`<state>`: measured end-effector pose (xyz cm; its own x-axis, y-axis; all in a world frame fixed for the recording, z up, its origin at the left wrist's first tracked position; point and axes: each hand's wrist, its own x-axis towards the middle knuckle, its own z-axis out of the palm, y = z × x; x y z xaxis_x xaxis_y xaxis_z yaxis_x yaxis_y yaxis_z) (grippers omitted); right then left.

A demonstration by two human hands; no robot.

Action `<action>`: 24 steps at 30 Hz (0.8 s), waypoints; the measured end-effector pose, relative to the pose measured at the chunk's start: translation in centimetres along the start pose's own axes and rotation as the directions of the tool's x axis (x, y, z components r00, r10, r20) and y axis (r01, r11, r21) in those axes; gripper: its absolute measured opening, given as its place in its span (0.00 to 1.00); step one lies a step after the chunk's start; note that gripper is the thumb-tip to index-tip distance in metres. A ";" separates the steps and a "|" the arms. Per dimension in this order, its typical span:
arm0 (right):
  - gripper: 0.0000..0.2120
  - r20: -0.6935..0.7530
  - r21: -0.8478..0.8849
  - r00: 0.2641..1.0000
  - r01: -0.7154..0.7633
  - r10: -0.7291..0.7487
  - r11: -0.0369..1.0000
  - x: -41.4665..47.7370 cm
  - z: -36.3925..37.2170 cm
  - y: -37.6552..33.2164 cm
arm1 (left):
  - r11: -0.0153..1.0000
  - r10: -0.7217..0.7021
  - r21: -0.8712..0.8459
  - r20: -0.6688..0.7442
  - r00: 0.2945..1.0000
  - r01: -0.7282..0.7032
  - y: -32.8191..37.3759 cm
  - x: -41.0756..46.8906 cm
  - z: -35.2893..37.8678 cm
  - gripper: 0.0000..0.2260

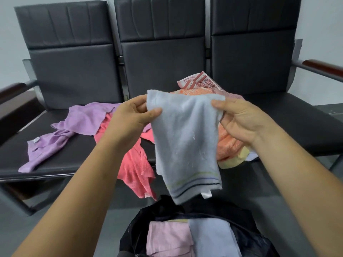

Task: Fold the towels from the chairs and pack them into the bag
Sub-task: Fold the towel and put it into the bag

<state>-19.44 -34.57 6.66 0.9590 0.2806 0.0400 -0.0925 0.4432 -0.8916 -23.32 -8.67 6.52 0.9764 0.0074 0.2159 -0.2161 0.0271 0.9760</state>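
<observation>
Though limp, pale blue striped-hem towel (185, 141), top corners tight in left hand (130, 118) and right hand (241, 123).

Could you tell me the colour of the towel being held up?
The towel is pale blue, thin stripes near its hem; head view.

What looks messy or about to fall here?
The coral towel droops over the front edge of the chair seat, half off it, so it might slide to the floor. The purple towel lies crumpled beside it. The pale blue towel just hangs unfolded.
</observation>
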 end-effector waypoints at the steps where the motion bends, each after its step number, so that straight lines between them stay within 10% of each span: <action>1: 0.17 -0.021 -0.065 1.000 0.020 -0.021 0.998 0.1 -0.1 0.0 | 0.998 0.033 0.057 -0.028 0.999 -0.031 0.0 0.0 0.1 0.11; 6: 0.09 -0.131 -0.387 0.973 0.126 -0.189 0.914 -0.1 0.1 0.3 | 0.969 0.126 0.235 -0.215 0.969 -0.074 -0.3 0.5 0.2 0.05; 13: 0.12 -0.153 -0.116 0.984 0.071 -0.088 0.991 0.4 0.5 0.1 | 0.990 -0.014 0.133 -0.284 0.959 0.054 0.3 0.5 0.2 0.15; 17: 0.21 -0.005 0.059 1.000 0.004 -0.004 0.998 0.1 0.2 -0.2 | 0.997 0.062 0.050 -0.084 0.995 -0.058 0.6 -0.2 -0.3 0.10; 24: 0.10 -0.184 -0.252 0.964 0.144 -0.194 0.957 -0.4 -0.4 -0.3 | 0.887 0.245 0.444 -0.220 0.944 -0.126 0.1 -0.4 -0.3 0.04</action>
<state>-19.73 -35.15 6.73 0.9914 0.0275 0.1282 0.1174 0.2500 -0.9611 -23.70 -8.34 6.55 0.8688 0.2333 0.4367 -0.3144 -0.4212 0.8507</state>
